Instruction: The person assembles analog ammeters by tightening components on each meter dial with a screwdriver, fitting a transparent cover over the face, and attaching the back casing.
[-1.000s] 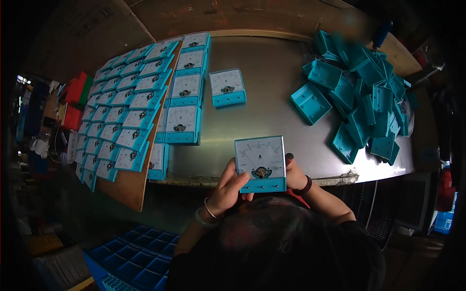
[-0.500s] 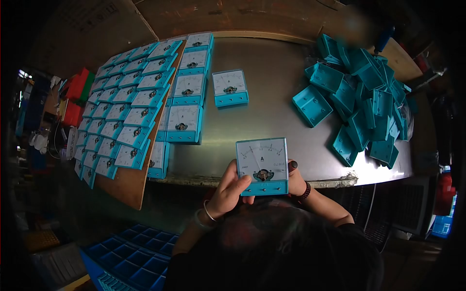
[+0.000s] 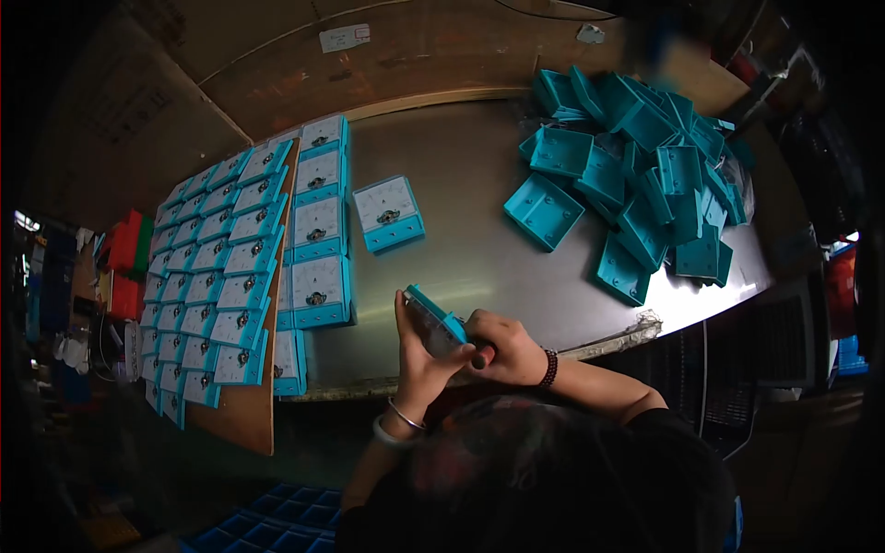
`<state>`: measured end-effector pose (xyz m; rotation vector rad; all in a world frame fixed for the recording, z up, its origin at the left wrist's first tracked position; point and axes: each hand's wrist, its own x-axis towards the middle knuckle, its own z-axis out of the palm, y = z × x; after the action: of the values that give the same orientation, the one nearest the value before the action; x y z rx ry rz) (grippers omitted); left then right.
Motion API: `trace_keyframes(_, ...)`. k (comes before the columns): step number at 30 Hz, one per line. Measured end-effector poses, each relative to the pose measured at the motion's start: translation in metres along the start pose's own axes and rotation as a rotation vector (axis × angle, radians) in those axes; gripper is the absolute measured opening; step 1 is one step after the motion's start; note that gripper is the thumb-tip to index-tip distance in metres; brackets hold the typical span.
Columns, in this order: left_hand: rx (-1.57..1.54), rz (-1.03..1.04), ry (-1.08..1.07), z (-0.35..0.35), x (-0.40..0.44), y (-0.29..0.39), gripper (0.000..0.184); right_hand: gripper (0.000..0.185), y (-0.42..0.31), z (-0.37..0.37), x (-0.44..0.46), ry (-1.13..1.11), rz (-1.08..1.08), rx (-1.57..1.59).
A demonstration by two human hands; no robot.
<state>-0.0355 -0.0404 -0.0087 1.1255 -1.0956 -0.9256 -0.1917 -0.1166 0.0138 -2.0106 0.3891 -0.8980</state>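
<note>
My left hand [image 3: 422,361] holds a teal-framed meter [image 3: 437,318] near the table's front edge. The meter is tilted up steeply, so its dial is hardly visible. My right hand [image 3: 505,348] is closed around a tool with a dark reddish handle [image 3: 483,357], close against the meter's lower right end. The tool's tip is hidden. Beyond my hands, a single meter [image 3: 388,212] lies face up on the metal table.
Stacked meters [image 3: 316,288] form a column left of centre. Rows of meters [image 3: 215,241] cover a wooden board [image 3: 241,422] at the left. Teal empty housings [image 3: 544,212] are heaped at the right on the metal table [image 3: 461,184]. Blue trays [image 3: 267,521] stand below.
The held meter has turned from facing up to steeply tilted and shifted left. My right hand has come in over its right end with the tool. The camera view has shifted.
</note>
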Motion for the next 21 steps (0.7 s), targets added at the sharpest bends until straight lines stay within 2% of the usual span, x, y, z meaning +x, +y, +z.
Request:
trace_keyframes(2,-0.265,-0.147,0.069,0.000,0.005,0.006,0.107,0.025,0.002,-0.008,0.001,-0.053,0.044,0.008)
trace_keyframes(4,-0.345,-0.107,0.060,-0.003,0.005,0.004,0.101,0.022,0.015,-0.028,0.003,-0.116,0.049,0.051)
trace_keyframes(6,-0.535,-0.184,0.007,-0.011,0.003,0.007,0.095,0.022,0.031,-0.054,0.009,0.265,0.084,-0.390)
trace_keyframes(7,-0.513,-0.167,0.073,-0.011,0.001,0.007,0.090,0.021,0.039,-0.069,0.012,0.399,0.264,-0.553)
trace_keyframes(9,-0.521,-0.151,0.103,-0.016,-0.002,-0.002,0.089,0.016,0.074,-0.099,0.000,0.294,0.425,-0.887)
trace_keyframes(13,-0.514,-0.137,0.122,-0.029,-0.006,-0.003,0.085,0.010,0.054,-0.128,0.020,0.245,0.336,-0.785)
trace_keyframes(16,-0.543,-0.190,0.118,-0.028,-0.005,0.013,0.087,0.013,0.004,-0.144,0.076,0.043,0.336,-0.761)
trace_keyframes(18,-0.545,-0.195,0.105,-0.025,-0.002,0.015,0.087,0.014,-0.002,-0.129,0.103,-0.177,0.254,-0.948)
trace_keyframes(19,-0.554,-0.191,0.091,-0.022,-0.001,0.016,0.088,0.016,0.003,-0.113,0.115,-0.394,0.348,-1.050)
trace_keyframes(21,-0.565,-0.186,0.082,-0.021,-0.003,0.013,0.089,0.013,0.018,-0.076,0.121,-0.589,0.263,-1.076)
